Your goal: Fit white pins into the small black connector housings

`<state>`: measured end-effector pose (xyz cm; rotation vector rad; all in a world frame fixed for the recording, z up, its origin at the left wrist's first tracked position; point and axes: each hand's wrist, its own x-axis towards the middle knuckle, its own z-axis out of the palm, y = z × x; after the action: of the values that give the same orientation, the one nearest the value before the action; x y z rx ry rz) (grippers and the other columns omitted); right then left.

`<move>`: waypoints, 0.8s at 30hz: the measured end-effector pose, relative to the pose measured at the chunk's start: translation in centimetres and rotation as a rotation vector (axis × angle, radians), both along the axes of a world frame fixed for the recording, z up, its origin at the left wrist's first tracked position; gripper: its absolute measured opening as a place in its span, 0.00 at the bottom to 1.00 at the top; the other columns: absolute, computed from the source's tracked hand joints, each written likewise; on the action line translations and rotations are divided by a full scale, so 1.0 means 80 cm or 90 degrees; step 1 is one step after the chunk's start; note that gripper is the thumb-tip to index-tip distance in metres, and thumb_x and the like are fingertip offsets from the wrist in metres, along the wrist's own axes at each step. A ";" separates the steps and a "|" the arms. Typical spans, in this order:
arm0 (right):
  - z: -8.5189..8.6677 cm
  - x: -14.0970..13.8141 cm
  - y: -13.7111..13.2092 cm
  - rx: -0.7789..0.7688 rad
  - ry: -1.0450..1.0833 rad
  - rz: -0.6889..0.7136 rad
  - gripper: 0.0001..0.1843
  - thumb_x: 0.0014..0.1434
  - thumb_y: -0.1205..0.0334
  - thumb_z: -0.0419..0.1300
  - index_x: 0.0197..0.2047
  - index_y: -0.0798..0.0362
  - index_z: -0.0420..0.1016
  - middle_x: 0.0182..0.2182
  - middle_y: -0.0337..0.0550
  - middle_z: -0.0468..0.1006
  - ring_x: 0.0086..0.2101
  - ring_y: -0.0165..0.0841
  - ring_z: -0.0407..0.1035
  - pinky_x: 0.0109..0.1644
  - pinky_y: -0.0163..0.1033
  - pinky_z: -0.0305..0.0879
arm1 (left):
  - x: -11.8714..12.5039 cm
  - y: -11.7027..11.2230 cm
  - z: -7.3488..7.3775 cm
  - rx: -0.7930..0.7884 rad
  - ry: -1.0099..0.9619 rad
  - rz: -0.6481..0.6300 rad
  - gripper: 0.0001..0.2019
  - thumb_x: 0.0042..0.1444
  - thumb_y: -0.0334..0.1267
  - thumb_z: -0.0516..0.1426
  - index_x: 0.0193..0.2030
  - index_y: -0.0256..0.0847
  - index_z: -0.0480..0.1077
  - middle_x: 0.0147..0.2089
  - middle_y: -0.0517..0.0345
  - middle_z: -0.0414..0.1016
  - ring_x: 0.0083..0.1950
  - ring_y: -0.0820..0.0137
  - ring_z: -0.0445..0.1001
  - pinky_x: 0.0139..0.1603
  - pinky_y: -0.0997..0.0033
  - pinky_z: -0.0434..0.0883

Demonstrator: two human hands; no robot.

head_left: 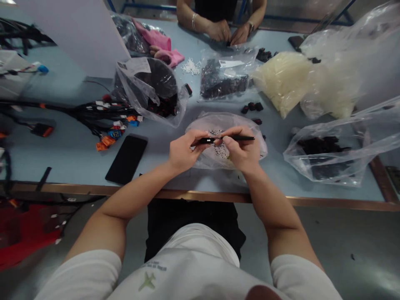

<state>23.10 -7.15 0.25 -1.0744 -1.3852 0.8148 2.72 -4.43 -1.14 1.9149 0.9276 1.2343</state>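
Pale blue laminate workbench [71,160]: left hand [186,152] narrowly pinching small black plastic connector [206,141]; right hand [239,152] gripping thin black rod [242,138], above clear plastic bag [246,121] of small white pieces [220,151].

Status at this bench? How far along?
Looks done: a wired harness with coloured connectors lies on the table, though I can't tell if it's finished. In hand: the left hand grips a small black part; the right hand holds a slim black tool to it. Still out: a clear bag of dark parts and a few loose ones.
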 end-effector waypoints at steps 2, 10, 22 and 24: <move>0.003 -0.001 -0.002 -0.010 -0.020 -0.003 0.15 0.67 0.45 0.67 0.41 0.48 0.80 0.30 0.38 0.85 0.30 0.34 0.81 0.35 0.41 0.78 | -0.001 0.000 0.001 -0.015 0.012 0.001 0.17 0.67 0.53 0.67 0.54 0.45 0.79 0.51 0.54 0.89 0.49 0.65 0.89 0.55 0.67 0.86; 0.007 -0.002 -0.004 -0.024 -0.052 -0.013 0.11 0.67 0.50 0.68 0.39 0.49 0.80 0.30 0.39 0.86 0.28 0.33 0.79 0.33 0.40 0.76 | 0.000 -0.002 0.002 -0.012 0.007 0.000 0.17 0.67 0.53 0.67 0.53 0.44 0.79 0.50 0.53 0.89 0.49 0.65 0.89 0.54 0.66 0.87; 0.005 0.000 -0.004 0.002 -0.089 -0.008 0.06 0.67 0.56 0.67 0.37 0.47 0.80 0.29 0.38 0.84 0.28 0.33 0.78 0.33 0.42 0.77 | 0.002 -0.004 0.001 -0.002 -0.023 -0.006 0.15 0.67 0.50 0.67 0.52 0.44 0.79 0.48 0.55 0.89 0.49 0.66 0.89 0.53 0.69 0.87; 0.009 0.000 -0.004 0.012 -0.092 0.000 0.05 0.66 0.59 0.67 0.37 0.47 0.80 0.29 0.37 0.84 0.28 0.33 0.77 0.33 0.41 0.76 | 0.002 -0.005 0.000 -0.007 -0.011 0.011 0.14 0.67 0.48 0.68 0.52 0.43 0.79 0.48 0.55 0.89 0.49 0.65 0.90 0.53 0.69 0.87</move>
<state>23.07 -7.46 0.95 -1.1373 -1.5110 0.7337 2.90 -4.83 -1.12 1.8884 0.9426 1.2514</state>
